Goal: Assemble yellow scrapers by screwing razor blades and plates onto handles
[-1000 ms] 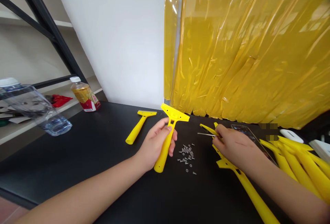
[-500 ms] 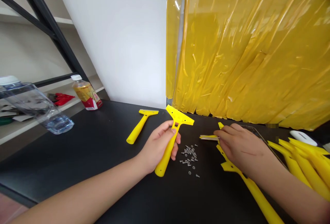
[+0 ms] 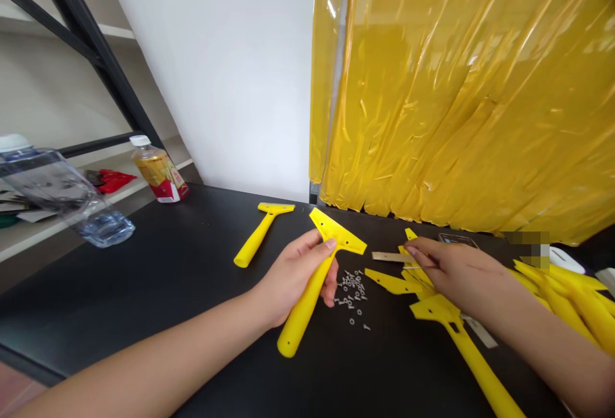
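Note:
My left hand [image 3: 298, 270] is wrapped round a yellow scraper handle [image 3: 312, 290], thumb on its neck, with the wide holed head tilted up. My right hand [image 3: 449, 267] is closed in a pinch over the yellow parts at the right, and a thin blade [image 3: 419, 268] shows edge-on at its fingertips. A flat pale blade [image 3: 388, 256] lies just left of those fingers. Below it is a yellow clamping plate [image 3: 391, 282] with holes. Another scraper handle [image 3: 473, 347] lies under my right forearm. Between my hands is a scatter of small screws and nuts [image 3: 353, 293].
A scraper with a blade fitted [image 3: 262, 232] lies left of my left hand. More yellow handles [image 3: 562, 302] are piled far right, near a phone [image 3: 456, 240]. Two bottles, one clear [image 3: 72, 193] and one juice bottle [image 3: 161, 171], stand left. Yellow plastic sheeting [image 3: 456, 97] hangs behind.
The left hand's scraper handle has come nearer and lower, its head turned more to me. My right hand has shifted right, uncovering the clamping plate and pale blade; a thin blade now shows in its fingers.

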A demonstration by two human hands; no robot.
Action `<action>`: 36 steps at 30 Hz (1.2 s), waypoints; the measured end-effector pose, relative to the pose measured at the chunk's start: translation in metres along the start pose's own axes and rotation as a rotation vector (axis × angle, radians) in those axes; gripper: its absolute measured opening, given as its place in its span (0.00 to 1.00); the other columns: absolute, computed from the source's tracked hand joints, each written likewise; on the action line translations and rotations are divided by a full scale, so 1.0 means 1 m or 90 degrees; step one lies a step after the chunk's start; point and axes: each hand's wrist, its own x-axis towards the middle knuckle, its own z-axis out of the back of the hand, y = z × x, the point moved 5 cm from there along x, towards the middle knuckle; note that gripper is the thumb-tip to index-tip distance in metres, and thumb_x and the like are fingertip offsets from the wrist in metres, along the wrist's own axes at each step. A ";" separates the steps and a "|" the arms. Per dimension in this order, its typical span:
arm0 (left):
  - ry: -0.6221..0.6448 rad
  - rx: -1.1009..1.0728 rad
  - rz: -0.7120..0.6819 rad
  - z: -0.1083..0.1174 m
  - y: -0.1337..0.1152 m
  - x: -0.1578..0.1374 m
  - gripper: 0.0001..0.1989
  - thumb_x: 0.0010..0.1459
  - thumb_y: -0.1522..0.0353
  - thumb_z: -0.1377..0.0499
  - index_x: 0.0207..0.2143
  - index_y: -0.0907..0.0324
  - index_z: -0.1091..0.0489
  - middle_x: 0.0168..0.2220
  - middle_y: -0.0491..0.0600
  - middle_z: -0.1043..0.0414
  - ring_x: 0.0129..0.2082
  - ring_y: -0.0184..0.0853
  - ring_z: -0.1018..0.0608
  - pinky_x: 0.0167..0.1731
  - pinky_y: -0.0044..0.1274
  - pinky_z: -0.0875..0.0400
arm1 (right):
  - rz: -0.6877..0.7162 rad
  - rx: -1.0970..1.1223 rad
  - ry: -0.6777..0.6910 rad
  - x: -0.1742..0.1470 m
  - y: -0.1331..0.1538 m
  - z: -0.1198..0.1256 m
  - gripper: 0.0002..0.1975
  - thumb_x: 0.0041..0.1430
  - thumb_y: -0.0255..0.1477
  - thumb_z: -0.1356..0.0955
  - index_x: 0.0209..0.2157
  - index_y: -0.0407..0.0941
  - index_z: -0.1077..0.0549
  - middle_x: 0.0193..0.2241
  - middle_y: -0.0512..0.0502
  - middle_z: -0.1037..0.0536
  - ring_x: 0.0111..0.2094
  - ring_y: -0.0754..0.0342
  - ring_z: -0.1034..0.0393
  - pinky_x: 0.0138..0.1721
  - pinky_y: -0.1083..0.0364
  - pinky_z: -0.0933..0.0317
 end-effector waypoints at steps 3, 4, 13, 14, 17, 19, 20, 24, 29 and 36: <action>0.047 0.013 0.037 -0.006 0.003 -0.004 0.12 0.70 0.59 0.41 0.39 0.57 0.34 0.33 0.45 0.26 0.18 0.26 0.26 0.18 0.19 0.31 | 0.035 0.027 0.013 0.010 0.008 -0.013 0.16 0.68 0.35 0.38 0.49 0.53 0.20 0.39 0.45 0.15 0.41 0.45 0.20 0.39 0.51 0.35; 0.055 0.017 0.050 -0.008 0.004 -0.005 0.12 0.70 0.59 0.41 0.39 0.57 0.34 0.35 0.45 0.26 0.18 0.25 0.26 0.16 0.18 0.33 | 0.044 0.039 0.021 0.011 0.009 -0.017 0.15 0.66 0.33 0.37 0.47 0.53 0.19 0.39 0.46 0.15 0.40 0.45 0.21 0.39 0.52 0.36; 0.061 0.007 0.097 -0.014 0.008 -0.009 0.11 0.69 0.60 0.40 0.37 0.59 0.32 0.33 0.46 0.27 0.18 0.24 0.28 0.16 0.16 0.34 | 0.038 0.206 -0.001 0.004 0.019 0.008 0.11 0.69 0.38 0.36 0.38 0.50 0.23 0.36 0.49 0.22 0.33 0.53 0.30 0.37 0.53 0.39; 0.057 0.009 0.104 -0.014 0.008 -0.009 0.11 0.68 0.60 0.40 0.37 0.59 0.32 0.33 0.46 0.27 0.17 0.24 0.28 0.15 0.16 0.35 | 0.026 0.250 0.001 0.000 0.023 0.013 0.14 0.70 0.41 0.37 0.38 0.50 0.23 0.35 0.49 0.22 0.33 0.53 0.31 0.35 0.54 0.39; 0.069 0.035 0.131 -0.017 0.010 -0.013 0.13 0.68 0.59 0.39 0.35 0.60 0.31 0.31 0.46 0.27 0.17 0.23 0.29 0.15 0.15 0.35 | -0.030 0.498 0.058 -0.015 0.038 0.016 0.19 0.68 0.50 0.33 0.38 0.49 0.22 0.31 0.50 0.25 0.30 0.55 0.35 0.31 0.56 0.42; 0.096 0.049 0.147 -0.020 0.012 -0.016 0.14 0.68 0.59 0.39 0.35 0.60 0.30 0.31 0.46 0.27 0.17 0.23 0.29 0.15 0.15 0.35 | -0.065 0.648 0.110 -0.024 0.050 0.011 0.21 0.64 0.52 0.30 0.36 0.48 0.22 0.28 0.52 0.29 0.28 0.56 0.39 0.28 0.56 0.46; 0.112 0.051 0.153 -0.022 0.013 -0.017 0.14 0.68 0.58 0.39 0.36 0.61 0.30 0.31 0.46 0.27 0.17 0.23 0.29 0.15 0.14 0.35 | -0.075 0.689 0.128 -0.027 0.055 0.008 0.22 0.63 0.53 0.29 0.36 0.47 0.22 0.27 0.52 0.31 0.28 0.57 0.41 0.28 0.57 0.47; 0.152 0.036 0.167 -0.027 0.016 -0.022 0.13 0.69 0.58 0.40 0.41 0.60 0.28 0.33 0.46 0.27 0.19 0.23 0.28 0.16 0.14 0.32 | -0.070 0.723 0.139 -0.032 0.068 0.004 0.21 0.62 0.51 0.28 0.34 0.47 0.22 0.27 0.52 0.31 0.28 0.58 0.42 0.28 0.57 0.47; 0.155 0.024 0.182 -0.027 0.018 -0.024 0.14 0.69 0.58 0.40 0.41 0.60 0.29 0.33 0.46 0.26 0.19 0.23 0.27 0.16 0.14 0.30 | -0.051 0.693 0.100 -0.034 0.073 0.008 0.17 0.63 0.48 0.28 0.34 0.48 0.21 0.27 0.53 0.29 0.29 0.58 0.40 0.29 0.57 0.45; 0.175 0.071 0.175 -0.030 0.020 -0.028 0.15 0.69 0.56 0.40 0.40 0.60 0.30 0.33 0.46 0.27 0.19 0.23 0.28 0.16 0.14 0.32 | -0.011 0.619 0.115 -0.039 0.082 0.008 0.15 0.66 0.46 0.30 0.33 0.49 0.23 0.27 0.52 0.28 0.30 0.55 0.37 0.30 0.56 0.41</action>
